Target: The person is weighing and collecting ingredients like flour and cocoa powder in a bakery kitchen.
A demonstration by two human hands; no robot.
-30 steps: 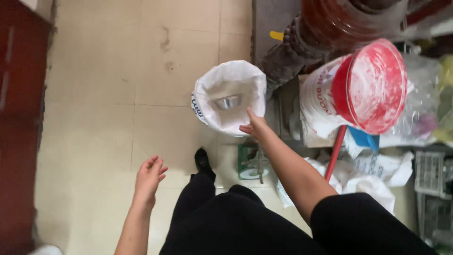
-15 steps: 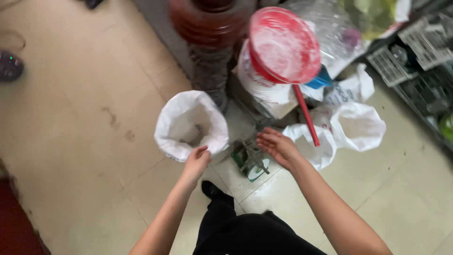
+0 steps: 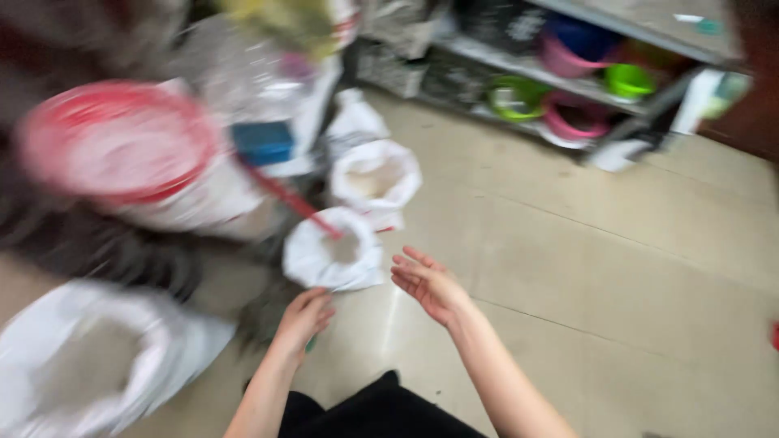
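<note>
Smooth tiled floor (image 3: 617,268), crumpled white sack (image 3: 333,258)

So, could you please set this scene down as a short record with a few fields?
Setting: tiled floor beside a low shelf of coloured bowls; the picture is motion-blurred.
Left hand: empty, fingers loosely curled, just below the small white sack.
Right hand: empty, open, palm turned up, right of that sack, not touching it.
Sacks: a second open white sack behind the first; a large white sack at lower left.
Other: round red sieve with a red handle, lying on a white bag.
</note>
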